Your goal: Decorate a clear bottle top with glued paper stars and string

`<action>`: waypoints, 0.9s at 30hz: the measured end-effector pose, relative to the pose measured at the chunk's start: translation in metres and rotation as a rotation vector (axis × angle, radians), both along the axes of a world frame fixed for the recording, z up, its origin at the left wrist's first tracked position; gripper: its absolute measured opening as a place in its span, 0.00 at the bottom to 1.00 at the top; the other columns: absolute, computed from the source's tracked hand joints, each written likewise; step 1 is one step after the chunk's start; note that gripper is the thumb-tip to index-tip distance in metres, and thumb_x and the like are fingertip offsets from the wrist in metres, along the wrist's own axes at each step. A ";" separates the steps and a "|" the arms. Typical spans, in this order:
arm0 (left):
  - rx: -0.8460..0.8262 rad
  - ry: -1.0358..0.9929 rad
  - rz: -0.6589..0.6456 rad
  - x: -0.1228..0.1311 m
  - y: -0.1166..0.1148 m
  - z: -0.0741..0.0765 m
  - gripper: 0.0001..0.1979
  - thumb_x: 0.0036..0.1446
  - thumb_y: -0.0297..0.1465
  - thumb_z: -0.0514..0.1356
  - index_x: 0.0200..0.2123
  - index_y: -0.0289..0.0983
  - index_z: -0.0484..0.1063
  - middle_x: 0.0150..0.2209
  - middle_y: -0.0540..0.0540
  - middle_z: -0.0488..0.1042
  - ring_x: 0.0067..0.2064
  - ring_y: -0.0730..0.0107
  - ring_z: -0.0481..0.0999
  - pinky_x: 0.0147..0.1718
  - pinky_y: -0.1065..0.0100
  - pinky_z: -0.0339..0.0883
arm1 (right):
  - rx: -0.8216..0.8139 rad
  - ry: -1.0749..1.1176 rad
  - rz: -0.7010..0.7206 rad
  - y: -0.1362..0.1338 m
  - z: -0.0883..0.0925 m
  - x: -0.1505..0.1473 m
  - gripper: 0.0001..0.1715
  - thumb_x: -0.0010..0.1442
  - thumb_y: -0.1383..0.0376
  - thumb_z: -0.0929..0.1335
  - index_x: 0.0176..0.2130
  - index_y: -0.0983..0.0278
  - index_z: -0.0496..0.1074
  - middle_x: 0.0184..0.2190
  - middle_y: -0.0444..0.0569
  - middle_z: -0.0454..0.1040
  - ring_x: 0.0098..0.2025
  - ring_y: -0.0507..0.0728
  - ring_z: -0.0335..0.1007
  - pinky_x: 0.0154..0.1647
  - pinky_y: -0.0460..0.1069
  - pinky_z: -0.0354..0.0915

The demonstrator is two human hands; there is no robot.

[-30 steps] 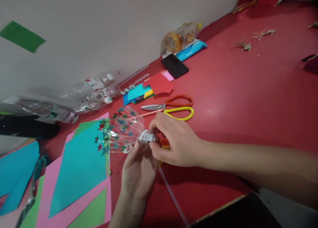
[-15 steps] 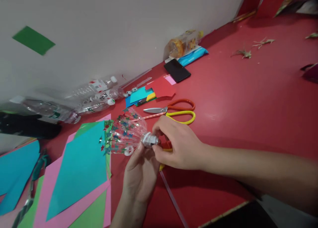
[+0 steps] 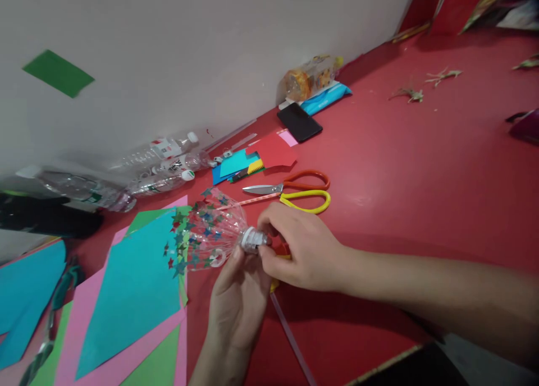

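Note:
A clear plastic bottle top (image 3: 219, 226), cut into strips that fan out to the left and carry green, blue and red stars, lies between my hands. My left hand (image 3: 241, 302) holds it from below, thumb against the white ring of its neck. The fingers of my right hand (image 3: 301, 246) pinch the neck's right end, wrapped in something silvery. Behind my right hand lie scissors (image 3: 305, 192) with one red and one yellow handle. A second red and yellow item (image 3: 281, 248) is partly hidden beneath my hands.
Coloured paper sheets (image 3: 135, 296) cover the left of the red table (image 3: 379, 178). Plastic bottles (image 3: 164, 161) lie along the wall, near a black phone (image 3: 299, 122) and paper scraps (image 3: 273, 150). A pale strip (image 3: 292, 341) lies below my hands; pliers (image 3: 63, 285) are at left.
The starred strips have swung slightly down and left and spread a little. Both hands keep nearly the same hold on the bottle top. The view has shifted slightly.

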State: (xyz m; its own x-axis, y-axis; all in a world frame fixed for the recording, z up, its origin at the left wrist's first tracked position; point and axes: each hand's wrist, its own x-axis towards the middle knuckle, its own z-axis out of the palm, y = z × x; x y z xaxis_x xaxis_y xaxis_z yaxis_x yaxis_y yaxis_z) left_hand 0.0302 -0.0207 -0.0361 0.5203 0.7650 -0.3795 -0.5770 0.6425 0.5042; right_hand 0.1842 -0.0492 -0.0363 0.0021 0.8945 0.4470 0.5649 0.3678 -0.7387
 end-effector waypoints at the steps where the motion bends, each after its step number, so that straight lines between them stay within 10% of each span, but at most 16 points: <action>1: 0.005 -0.016 -0.015 -0.001 0.000 -0.001 0.15 0.60 0.23 0.53 0.37 0.37 0.81 0.39 0.44 0.83 0.42 0.69 0.82 0.44 0.70 0.74 | 0.000 -0.004 0.005 0.000 0.000 0.000 0.05 0.54 0.68 0.64 0.35 0.63 0.62 0.31 0.43 0.66 0.31 0.52 0.59 0.30 0.48 0.54; 27: 0.006 -0.014 -0.007 0.002 -0.001 -0.001 0.16 0.61 0.22 0.52 0.38 0.36 0.81 0.39 0.44 0.83 0.43 0.68 0.82 0.44 0.70 0.74 | -0.050 -0.045 -0.021 0.001 0.000 -0.004 0.04 0.56 0.67 0.61 0.36 0.63 0.61 0.33 0.46 0.67 0.33 0.54 0.60 0.29 0.49 0.53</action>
State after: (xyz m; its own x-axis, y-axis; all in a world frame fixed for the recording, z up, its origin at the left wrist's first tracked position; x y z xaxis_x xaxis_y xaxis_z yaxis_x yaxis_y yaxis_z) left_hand 0.0317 -0.0216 -0.0376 0.5314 0.7634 -0.3672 -0.5796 0.6438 0.4997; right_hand 0.1804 -0.0483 -0.0367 0.0020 0.9156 0.4020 0.6054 0.3189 -0.7293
